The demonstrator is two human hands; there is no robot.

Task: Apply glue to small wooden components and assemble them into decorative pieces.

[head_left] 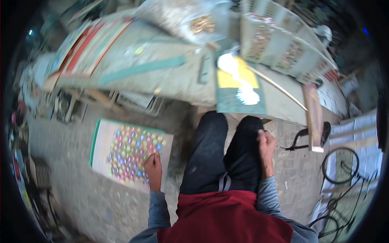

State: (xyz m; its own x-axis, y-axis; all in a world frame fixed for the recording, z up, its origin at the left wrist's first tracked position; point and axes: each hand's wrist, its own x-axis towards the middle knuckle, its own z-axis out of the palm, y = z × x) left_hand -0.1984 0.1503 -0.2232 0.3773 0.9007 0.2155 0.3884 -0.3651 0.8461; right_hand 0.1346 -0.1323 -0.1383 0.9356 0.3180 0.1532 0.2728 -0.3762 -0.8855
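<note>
My left hand is closed, thumb against curled fingers, over the right side of a shallow pale tray with a green edge. Many small shiny round pieces in pink, green, gold and blue lie spread across it. Whether anything sits between these fingertips is too small to make out. Beside my right knee, my right hand is also closed in a pinch, and what it may hold is hidden. Straight ahead, a green board with a yellow sheet and bright white patches lies at the table's front edge.
On the worktable rest a green strip, a large clear bag, divided pale crates and a thin stick. A wooden plank juts out at the right. A bicycle wheel stands beyond it.
</note>
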